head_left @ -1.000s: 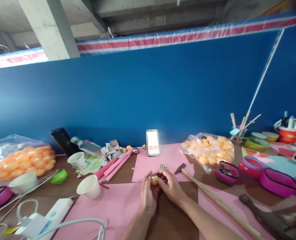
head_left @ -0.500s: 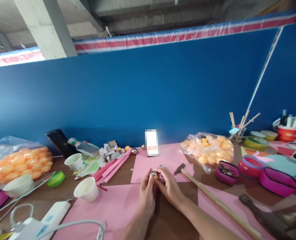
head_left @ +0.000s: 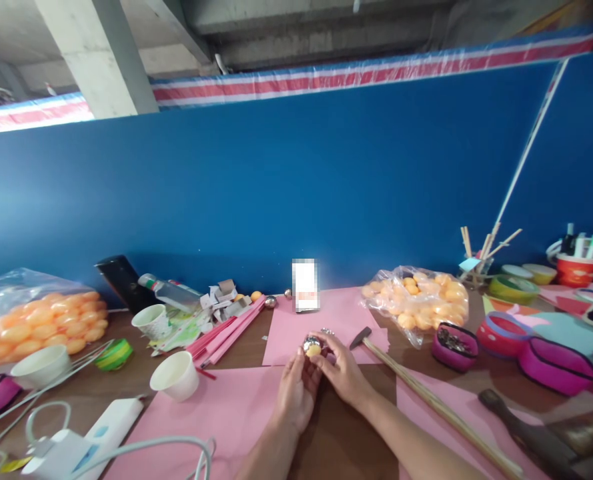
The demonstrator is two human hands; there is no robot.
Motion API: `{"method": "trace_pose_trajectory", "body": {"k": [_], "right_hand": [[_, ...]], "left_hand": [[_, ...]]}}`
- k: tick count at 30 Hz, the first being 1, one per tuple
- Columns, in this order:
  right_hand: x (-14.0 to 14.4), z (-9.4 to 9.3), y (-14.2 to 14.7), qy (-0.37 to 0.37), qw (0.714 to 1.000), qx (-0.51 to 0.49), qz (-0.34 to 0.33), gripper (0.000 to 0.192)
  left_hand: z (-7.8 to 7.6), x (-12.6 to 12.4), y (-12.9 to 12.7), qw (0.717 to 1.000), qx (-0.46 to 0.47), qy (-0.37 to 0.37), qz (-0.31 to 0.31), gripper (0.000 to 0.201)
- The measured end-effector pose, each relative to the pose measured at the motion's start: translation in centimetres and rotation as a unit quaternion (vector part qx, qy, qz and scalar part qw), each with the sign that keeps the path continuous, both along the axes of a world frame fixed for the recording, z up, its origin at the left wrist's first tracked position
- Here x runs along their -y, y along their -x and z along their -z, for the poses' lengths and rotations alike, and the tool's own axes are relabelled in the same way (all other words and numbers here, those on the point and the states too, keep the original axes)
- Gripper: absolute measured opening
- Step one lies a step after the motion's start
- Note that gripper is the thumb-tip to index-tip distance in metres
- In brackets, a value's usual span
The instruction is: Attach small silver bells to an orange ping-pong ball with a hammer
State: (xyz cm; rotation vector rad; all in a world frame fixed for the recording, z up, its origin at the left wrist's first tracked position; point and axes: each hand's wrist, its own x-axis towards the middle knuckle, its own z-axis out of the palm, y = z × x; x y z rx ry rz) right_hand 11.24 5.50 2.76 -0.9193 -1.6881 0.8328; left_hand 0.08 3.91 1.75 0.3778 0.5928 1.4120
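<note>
We hold a small ball [head_left: 312,348], part shiny silver and part yellow, in both hands, above the middle of the worktop. The left hand [head_left: 296,390] curls at its left side, fingers and thumb close in on it. The right hand [head_left: 342,368] pinches it from the right, with the thumb in front.

Just past the right fingers we see some little silver bits [head_left: 327,331], partly hidden. A hammer [head_left: 426,392] lies close by on the right, its head toward the far edge and its long wooden handle slanting back toward us, beside the right arm. Farther right is a purple bowl [head_left: 455,362] with small dark bits in it. A clear bag [head_left: 429,300] of orange balls sits near the far edge, and another bag [head_left: 41,327] is over toward the left edge. To the left of our hands are a white cup [head_left: 173,379] and a bunch of pink sticks [head_left: 233,331]. A white power strip [head_left: 113,421] lies nearer to us.

The worktop [head_left: 346,440] is brown, with pink paper [head_left: 346,307] spread on it. A tall blue wall [head_left: 276,187] runs along the far edge. Behind it we see a gray post [head_left: 103,57].
</note>
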Motion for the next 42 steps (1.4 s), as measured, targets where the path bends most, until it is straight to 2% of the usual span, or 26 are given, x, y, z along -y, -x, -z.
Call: {"method": "trace_pose_trajectory", "body": {"k": [6, 10, 16, 20, 25, 29, 32, 42], "right_hand": [[0.0, -0.1, 0.0, 0.031, 0.999, -0.003, -0.029, 0.042], [0.3, -0.4, 0.0, 0.023, 0.999, -0.018, -0.032, 0.04], [0.6, -0.8, 0.0, -0.004, 1.0, 0.008, -0.025, 0.039], [0.5, -0.5, 0.1, 0.017, 0.999, -0.002, -0.028, 0.044], [0.4, -0.7, 0.2, 0.013, 1.0, 0.013, -0.015, 0.032], [0.7, -0.8, 0.2, -0.008, 1.0, 0.016, 0.007, 0.028], [0.7, -0.6, 0.2, -0.03, 0.999, 0.025, 0.026, 0.034], [0.5, -0.4, -0.1, -0.058, 0.997, 0.051, 0.0, 0.033]], "left_hand": [[-0.1, 0.2, 0.0, 0.999, -0.028, -0.021, -0.022, 0.037], [-0.7, 0.7, -0.3, 0.998, -0.039, -0.04, -0.023, 0.043], [-0.8, 0.5, -0.4, 0.999, -0.026, -0.034, -0.015, 0.037], [-0.3, 0.2, -0.2, 1.0, -0.012, -0.018, -0.017, 0.032], [-0.3, 0.3, -0.2, 1.0, -0.017, -0.01, -0.013, 0.025], [-0.7, 0.6, -0.3, 1.0, -0.029, -0.009, -0.006, 0.026], [-1.0, 0.8, -0.4, 0.999, -0.034, -0.009, 0.003, 0.031], [-0.8, 0.6, -0.5, 0.999, -0.04, -0.005, 0.004, 0.028]]}}
